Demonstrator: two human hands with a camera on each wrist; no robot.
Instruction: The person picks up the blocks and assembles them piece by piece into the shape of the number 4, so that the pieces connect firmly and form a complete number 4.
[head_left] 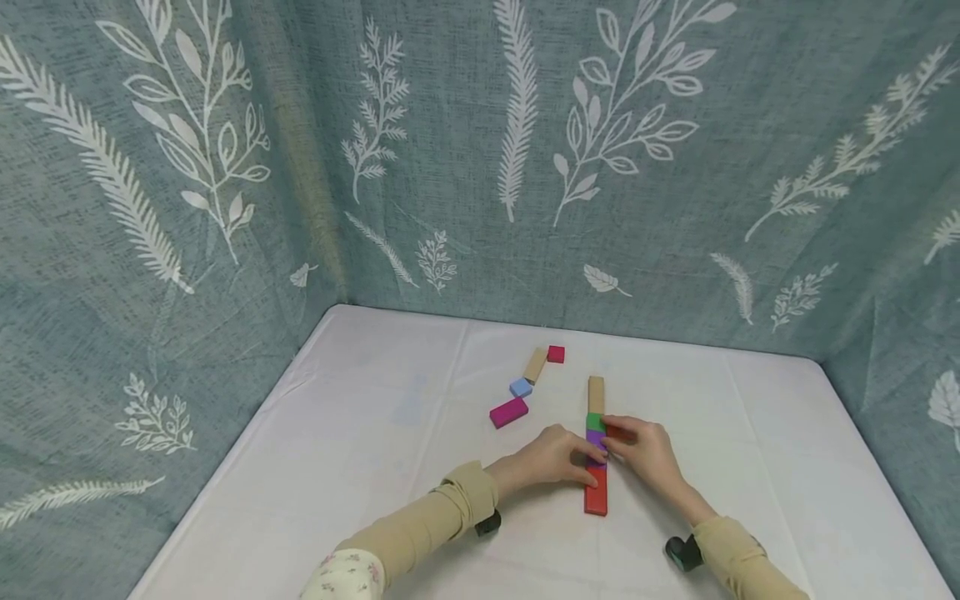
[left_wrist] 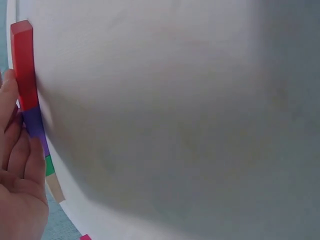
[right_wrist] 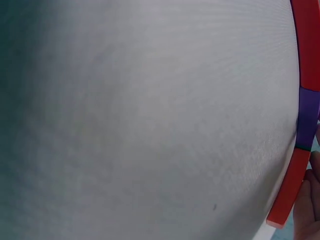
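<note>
A row of blocks runs away from me in the head view: a long red block (head_left: 596,498) nearest, then a purple block (head_left: 595,437), a green block (head_left: 595,422) and a tan block (head_left: 596,394). My left hand (head_left: 551,458) reaches in from the left, its fingers over the purple block and its thumb touching the red one. On the other side, my right hand (head_left: 647,454) pinches an orange-red block (right_wrist: 290,187) against the row, beside the green and purple blocks. Those fingers partly hide it. In the left wrist view the long red block (left_wrist: 24,65) adjoins the purple block (left_wrist: 34,125).
Left of the row's far end lie a magenta block (head_left: 508,412), a light blue block (head_left: 521,387), a tan block (head_left: 536,367) and a small crimson block (head_left: 556,354). A white cloth (head_left: 390,400) covers the table, with a patterned teal curtain (head_left: 465,150) behind.
</note>
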